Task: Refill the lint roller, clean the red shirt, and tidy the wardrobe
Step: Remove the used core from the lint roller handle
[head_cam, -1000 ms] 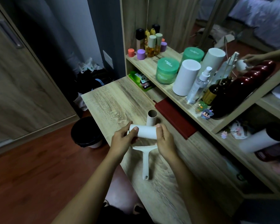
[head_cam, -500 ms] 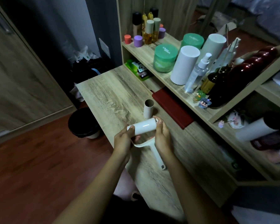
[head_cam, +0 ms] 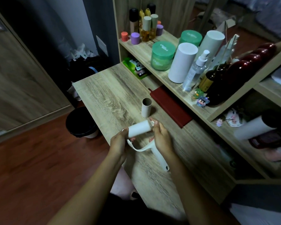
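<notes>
1. Your left hand (head_cam: 118, 143) is curled around the near-left end of the white roll (head_cam: 139, 130), fingers closed on it, with the thumb side up against the roll's end.
2. Your right hand (head_cam: 162, 138) is closed on the far-right end of the roll, fingertips (head_cam: 155, 122) pinching at the end cap, while the palm rests over the top of the lint roller frame (head_cam: 143, 148).
3. The roll lies between your two hands just above the desk (head_cam: 107, 95); its long axis runs from lower left to upper right, the right end tilted a little higher.
4. The white frame curves under the roll, and its handle (head_cam: 161, 161) points down and to the right, toward you, its tip close to the desktop; whether it touches, you cannot tell through the blur.
5. An empty cardboard tube (head_cam: 146, 108) stands upright on the desk just beyond the roll, apart from your hands.
6. A dark red book (head_cam: 170, 108) lies flat to the right of the tube, at the foot of the shelf (head_cam: 152, 51).
7. A black bin (head_cam: 80, 122) sits on the floor left of the desk.
</notes>
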The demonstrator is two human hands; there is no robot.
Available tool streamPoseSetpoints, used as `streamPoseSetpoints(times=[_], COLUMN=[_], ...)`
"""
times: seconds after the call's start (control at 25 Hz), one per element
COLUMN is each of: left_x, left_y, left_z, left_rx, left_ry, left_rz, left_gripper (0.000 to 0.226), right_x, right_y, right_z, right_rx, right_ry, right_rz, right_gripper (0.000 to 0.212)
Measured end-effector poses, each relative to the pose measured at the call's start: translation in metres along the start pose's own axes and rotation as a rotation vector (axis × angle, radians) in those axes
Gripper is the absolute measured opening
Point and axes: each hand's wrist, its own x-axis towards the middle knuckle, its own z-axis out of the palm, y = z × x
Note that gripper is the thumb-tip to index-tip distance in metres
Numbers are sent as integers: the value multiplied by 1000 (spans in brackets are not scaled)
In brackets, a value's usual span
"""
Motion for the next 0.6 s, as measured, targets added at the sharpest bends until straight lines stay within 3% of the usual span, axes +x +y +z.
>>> streamPoseSetpoints(times=[0.24, 0.4, 0.6], left_x=[15, 13, 8], left_y=[1, 0, 5], left_z=[-14, -13, -10], left_rx=[-151, -6, -4], left_ry=[176, 140, 115], left_rz=[-4, 25, 51], left_gripper=[11, 10, 11], right_x=[5, 15, 13], right_y=[14, 35, 41], right_z=[-14, -5, -7], right_rx=[-119, -366, -585], right_ry=[-42, -46, 19], right_rz=[76, 60, 76], right_gripper=[30, 29, 41])
